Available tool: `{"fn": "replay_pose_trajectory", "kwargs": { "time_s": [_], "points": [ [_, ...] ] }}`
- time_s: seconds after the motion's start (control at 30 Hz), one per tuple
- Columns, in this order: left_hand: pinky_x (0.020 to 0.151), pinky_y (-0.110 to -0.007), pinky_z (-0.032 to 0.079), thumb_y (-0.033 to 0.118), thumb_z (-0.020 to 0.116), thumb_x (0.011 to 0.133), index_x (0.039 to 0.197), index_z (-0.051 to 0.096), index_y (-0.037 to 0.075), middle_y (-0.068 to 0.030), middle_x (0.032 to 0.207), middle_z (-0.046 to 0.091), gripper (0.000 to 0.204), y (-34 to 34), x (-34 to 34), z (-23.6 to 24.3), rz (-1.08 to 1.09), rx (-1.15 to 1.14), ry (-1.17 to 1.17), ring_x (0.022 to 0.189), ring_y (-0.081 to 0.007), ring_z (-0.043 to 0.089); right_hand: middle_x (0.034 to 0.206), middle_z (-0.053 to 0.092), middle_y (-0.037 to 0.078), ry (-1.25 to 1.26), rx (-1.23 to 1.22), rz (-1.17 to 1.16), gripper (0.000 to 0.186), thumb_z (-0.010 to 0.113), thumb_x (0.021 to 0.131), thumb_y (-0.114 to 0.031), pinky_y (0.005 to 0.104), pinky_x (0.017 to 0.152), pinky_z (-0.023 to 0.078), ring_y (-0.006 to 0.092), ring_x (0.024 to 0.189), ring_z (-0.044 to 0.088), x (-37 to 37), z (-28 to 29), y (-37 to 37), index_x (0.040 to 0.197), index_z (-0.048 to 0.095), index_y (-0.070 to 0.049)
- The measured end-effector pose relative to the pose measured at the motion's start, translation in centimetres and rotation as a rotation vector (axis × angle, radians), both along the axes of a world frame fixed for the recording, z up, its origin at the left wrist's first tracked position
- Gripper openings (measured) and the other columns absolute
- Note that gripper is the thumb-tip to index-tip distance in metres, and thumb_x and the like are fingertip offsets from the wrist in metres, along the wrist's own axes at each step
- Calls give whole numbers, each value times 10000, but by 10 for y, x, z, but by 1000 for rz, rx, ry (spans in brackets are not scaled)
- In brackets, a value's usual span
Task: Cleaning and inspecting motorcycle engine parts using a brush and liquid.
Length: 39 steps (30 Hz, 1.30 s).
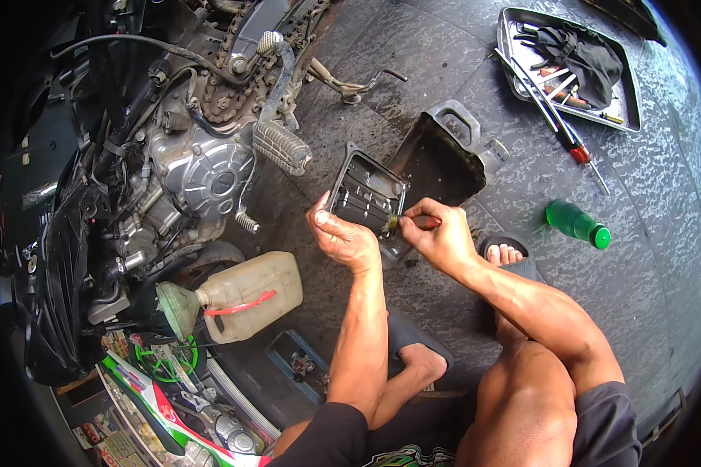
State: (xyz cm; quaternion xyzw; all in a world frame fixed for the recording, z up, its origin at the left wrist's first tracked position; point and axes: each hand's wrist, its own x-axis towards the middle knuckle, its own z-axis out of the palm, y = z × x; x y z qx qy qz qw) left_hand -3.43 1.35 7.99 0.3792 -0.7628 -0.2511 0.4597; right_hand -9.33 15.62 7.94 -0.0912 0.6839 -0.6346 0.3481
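Here, one black ribbed plastic cover is gripped at its lower left edge by the left hand, with the thumb laid up along the rim and the fingers curled behind it. The cover is held tilted above the dark floor, just in front of one black drain pan. One small brush is pinched between the thumb and fingertips of the right hand, its tip touching the lower right corner of the cover. One motorcycle engine is seen to the left, with one yellowish jug and one green funnel below it. One green bottle lies to the right, well apart. One metal tray holding several screwdrivers and one dark cloth is set further back. Two sandalled feet are visible.
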Motion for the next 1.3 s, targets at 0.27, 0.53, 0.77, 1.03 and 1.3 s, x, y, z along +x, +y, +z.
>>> {"fn": "replay_pose_trajectory", "kwargs": {
  "time_s": [0.27,0.53,0.77,1.03,1.3],
  "points": [
    [749,-369,527,424,283,1084,1018,659,-43,-159,914,682,603,-11,-7,-4,36,-61,-74,804,-253,655,676,681,160,105,139,-87,174,711,766,-153,332,653,542,214,654,707,-32,5,-7,840,710,4],
    [780,-400,501,445,297,1076,1026,660,-27,-156,918,683,597,-14,-2,9,65,306,-49,829,-265,642,766,691,182,809,607,469,122,652,796,-171,446,683,568,347,730,702,-66,-31,-4,829,654,-54],
    [817,-397,498,423,288,1079,1049,663,-28,-158,892,680,587,-9,4,8,-57,177,-159,840,-277,649,772,705,80,-126,-199,-40,204,737,807,-177,332,602,528,192,630,669,-53,0,-11,912,697,-7],
    [819,-399,498,401,302,1078,1021,684,-39,-174,919,700,586,-8,-1,14,-107,171,-189,858,-280,659,763,705,69,-147,-171,-93,152,707,821,-105,248,660,501,75,695,617,-48,3,-15,917,708,12],
    [816,-327,481,455,348,1069,981,685,-51,-91,900,691,615,-27,9,13,-299,556,-129,829,-172,619,781,684,27,-265,-352,260,118,707,876,-82,235,615,491,77,662,599,-82,-4,-13,937,682,16]
  ]
}}
